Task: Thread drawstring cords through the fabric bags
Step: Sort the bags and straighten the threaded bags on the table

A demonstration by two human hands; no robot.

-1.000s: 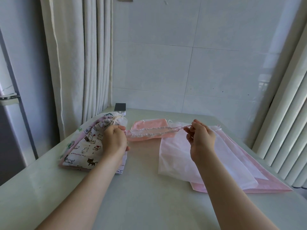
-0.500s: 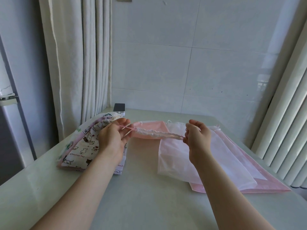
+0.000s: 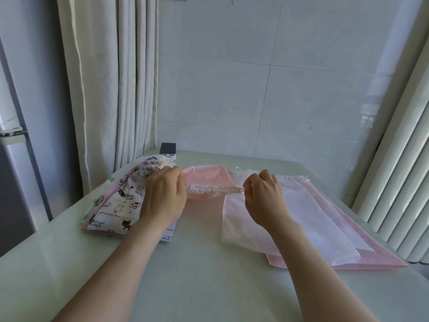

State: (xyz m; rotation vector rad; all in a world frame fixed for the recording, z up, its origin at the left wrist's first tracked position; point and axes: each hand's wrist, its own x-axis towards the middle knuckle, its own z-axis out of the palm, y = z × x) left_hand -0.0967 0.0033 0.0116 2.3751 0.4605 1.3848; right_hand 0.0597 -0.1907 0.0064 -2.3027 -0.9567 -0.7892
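A pink fabric bag [image 3: 206, 180] lies at the middle of the table, its top hem gathered into a ruffled band [image 3: 209, 189] stretched between my hands. My left hand [image 3: 163, 196] grips the band's left end with curled fingers. My right hand [image 3: 263, 194] pinches the right end, where a thin cord tip [image 3: 241, 189] pokes out. What runs inside the hem is hidden.
A pile of cat-print bags [image 3: 118, 203] with a bunched drawstring top lies under my left wrist. A stack of white and pink flat bags [image 3: 325, 228] lies at the right. A dark phone [image 3: 167, 148] lies at the table's far edge, by the curtain [image 3: 111, 89].
My hands have dropped lower toward the table. The left hand closed over the hem's left end, and the gathered band between the hands is pulled straighter.
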